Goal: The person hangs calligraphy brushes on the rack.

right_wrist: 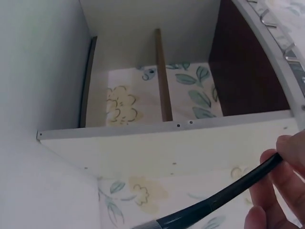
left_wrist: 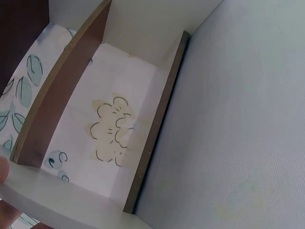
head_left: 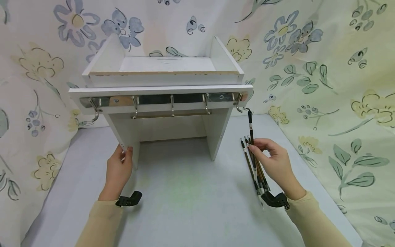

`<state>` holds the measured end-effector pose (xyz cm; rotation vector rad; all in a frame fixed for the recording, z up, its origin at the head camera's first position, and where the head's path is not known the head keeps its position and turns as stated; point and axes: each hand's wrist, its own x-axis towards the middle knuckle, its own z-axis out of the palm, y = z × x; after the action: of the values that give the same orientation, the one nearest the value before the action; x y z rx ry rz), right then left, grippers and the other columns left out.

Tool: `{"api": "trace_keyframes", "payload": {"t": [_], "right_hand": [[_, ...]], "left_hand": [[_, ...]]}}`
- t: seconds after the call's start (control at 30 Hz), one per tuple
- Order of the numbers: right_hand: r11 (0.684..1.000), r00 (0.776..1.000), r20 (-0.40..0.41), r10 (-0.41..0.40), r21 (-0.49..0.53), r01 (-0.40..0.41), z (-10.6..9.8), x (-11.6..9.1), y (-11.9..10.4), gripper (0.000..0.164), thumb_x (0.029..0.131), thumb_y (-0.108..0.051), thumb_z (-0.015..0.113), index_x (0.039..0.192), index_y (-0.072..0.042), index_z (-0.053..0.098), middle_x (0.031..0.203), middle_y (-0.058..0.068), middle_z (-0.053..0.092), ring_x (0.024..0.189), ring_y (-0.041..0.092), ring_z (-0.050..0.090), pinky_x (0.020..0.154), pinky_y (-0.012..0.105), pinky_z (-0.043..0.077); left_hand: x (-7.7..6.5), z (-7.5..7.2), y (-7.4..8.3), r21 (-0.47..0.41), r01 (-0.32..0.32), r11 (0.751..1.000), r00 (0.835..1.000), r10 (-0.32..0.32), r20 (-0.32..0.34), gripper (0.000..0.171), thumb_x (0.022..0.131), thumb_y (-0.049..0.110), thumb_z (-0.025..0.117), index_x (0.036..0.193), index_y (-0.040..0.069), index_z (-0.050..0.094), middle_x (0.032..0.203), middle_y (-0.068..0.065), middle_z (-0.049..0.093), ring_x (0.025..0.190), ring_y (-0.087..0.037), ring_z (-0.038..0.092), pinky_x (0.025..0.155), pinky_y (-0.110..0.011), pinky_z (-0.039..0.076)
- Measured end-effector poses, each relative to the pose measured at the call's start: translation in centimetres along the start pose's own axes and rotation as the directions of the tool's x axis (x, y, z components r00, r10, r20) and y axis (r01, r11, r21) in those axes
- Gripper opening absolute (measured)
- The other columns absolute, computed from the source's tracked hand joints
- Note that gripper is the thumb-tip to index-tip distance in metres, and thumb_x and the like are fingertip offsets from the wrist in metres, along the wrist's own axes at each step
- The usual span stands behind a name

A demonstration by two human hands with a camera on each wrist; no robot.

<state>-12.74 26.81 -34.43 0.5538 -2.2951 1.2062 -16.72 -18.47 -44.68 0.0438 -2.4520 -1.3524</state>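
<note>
Black brush (head_left: 251, 132), loop end (head_left: 249, 113) up, stands near-upright in right hand (head_left: 275, 164).

head: above, forward-down | wrists: close, left and right, tilted | shared: shelf (head_left: 163, 90), apparently its inside

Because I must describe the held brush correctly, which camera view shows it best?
The head view: it shows the brush above and below the fingers, its top end near a hook. The right wrist view shows only part, cut off by the picture's bottom edge; the left wrist view, none.
</note>
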Motion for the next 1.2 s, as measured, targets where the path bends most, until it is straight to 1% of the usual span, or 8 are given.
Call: {"api": "trace_keyframes", "payload": {"t": [0.07, 0.17, 0.3, 0.4, 0.63, 0.83, 1.07, 1.2], "right_hand": [[1.0, 1.0, -0.018, 0.004, -0.006, -0.004, 0.0, -0.1, 0.8, 0.019, 0.084, 0.009, 0.069, 0.102, 0.002, 0.069, 0.088, 0.012, 0.068, 0.079, 0.009, 0.058, 0.069, 0.016, 0.045], [1.0, 1.0, -0.019, 0.017, -0.009, -0.018, 0.1, -0.4, 2.2, 0.022, 0.084, 0.005, 0.071, 0.103, -0.005, 0.071, 0.088, 0.005, 0.068, 0.08, 0.009, 0.058, 0.068, 0.017, 0.046], [1.0, 1.0, -0.016, 0.021, -0.02, -0.021, 0.1, -0.5, 2.7, 0.024, 0.084, 0.002, 0.073, 0.105, -0.009, 0.071, 0.089, 0.001, 0.068, 0.08, 0.01, 0.058, 0.067, 0.017, 0.046], [0.999, 0.999, -0.013, 0.032, -0.036, -0.033, 0.1, -0.3, 2.2, 0.024, 0.083, 0.004, 0.073, 0.104, -0.008, 0.071, 0.089, 0.002, 0.068, 0.08, 0.009, 0.058, 0.065, 0.016, 0.045], [0.998, 0.999, -0.011, 0.035, -0.055, -0.035, 0.1, 0.2, -0.8, 0.019, 0.083, 0.009, 0.071, 0.1, 0.002, 0.07, 0.087, 0.009, 0.068, 0.078, 0.01, 0.056, 0.066, 0.015, 0.045], [0.999, 1.0, -0.022, 0.02, -0.042, -0.021, 0.2, 0.3, -1.2, 0.02, 0.081, 0.012, 0.071, 0.099, 0.004, 0.069, 0.086, 0.011, 0.067, 0.079, 0.011, 0.056, 0.067, 0.018, 0.045], [0.998, 0.999, -0.031, 0.042, -0.044, -0.044, 0.3, 0.3, -1.2, 0.02, 0.081, 0.011, 0.071, 0.099, 0.004, 0.069, 0.086, 0.011, 0.067, 0.078, 0.01, 0.055, 0.066, 0.016, 0.044], [0.999, 0.999, -0.029, 0.037, -0.037, -0.038, 0.3, 0.3, -1.2, 0.02, 0.081, 0.011, 0.071, 0.099, 0.004, 0.069, 0.085, 0.01, 0.066, 0.078, 0.011, 0.055, 0.064, 0.016, 0.044]], "left_hand": [[0.0, 0.0, 0.0, 0.003, -0.001, 1.0, 1.0, 0.001, -0.003, 0.05, 0.103, 0.037, 0.042, 0.146, 0.011, 0.042, 0.141, -0.021, 0.048, 0.12, -0.047, 0.051, 0.086, -0.06, 0.049], [0.0, 0.0, 0.0, 0.003, -0.006, 1.0, 1.0, 0.006, -0.005, 0.049, 0.103, 0.036, 0.042, 0.145, 0.011, 0.042, 0.14, -0.021, 0.048, 0.119, -0.047, 0.051, 0.086, -0.06, 0.049], [0.0, -0.1, 0.0, -0.003, -0.014, 1.0, 1.0, 0.013, -0.008, 0.048, 0.104, 0.035, 0.042, 0.145, 0.011, 0.043, 0.14, -0.022, 0.048, 0.119, -0.047, 0.051, 0.086, -0.06, 0.049], [0.0, -0.1, 0.0, -0.004, -0.012, 1.0, 1.0, 0.012, -0.008, 0.048, 0.104, 0.035, 0.042, 0.145, 0.01, 0.042, 0.14, -0.022, 0.048, 0.119, -0.048, 0.051, 0.086, -0.061, 0.048], [0.0, -0.1, 0.0, -0.004, -0.013, 1.0, 1.0, 0.013, -0.007, 0.048, 0.104, 0.035, 0.042, 0.146, 0.012, 0.042, 0.14, -0.022, 0.048, 0.119, -0.048, 0.051, 0.085, -0.061, 0.049], [0.0, -0.1, 0.0, 0.001, -0.013, 1.0, 1.0, 0.013, -0.007, 0.049, 0.104, 0.035, 0.042, 0.146, 0.012, 0.041, 0.141, -0.022, 0.047, 0.119, -0.048, 0.05, 0.086, -0.061, 0.049], [-0.1, 0.0, 0.1, 0.0, -0.011, 1.0, 1.0, 0.011, -0.009, 0.049, 0.104, 0.035, 0.041, 0.147, 0.012, 0.04, 0.141, -0.02, 0.048, 0.12, -0.045, 0.051, 0.088, -0.059, 0.049], [-0.1, -0.1, 0.1, -0.007, -0.009, 1.0, 1.0, 0.009, -0.008, 0.049, 0.104, 0.036, 0.041, 0.147, 0.013, 0.041, 0.141, -0.02, 0.048, 0.12, -0.045, 0.051, 0.088, -0.059, 0.049]]}}
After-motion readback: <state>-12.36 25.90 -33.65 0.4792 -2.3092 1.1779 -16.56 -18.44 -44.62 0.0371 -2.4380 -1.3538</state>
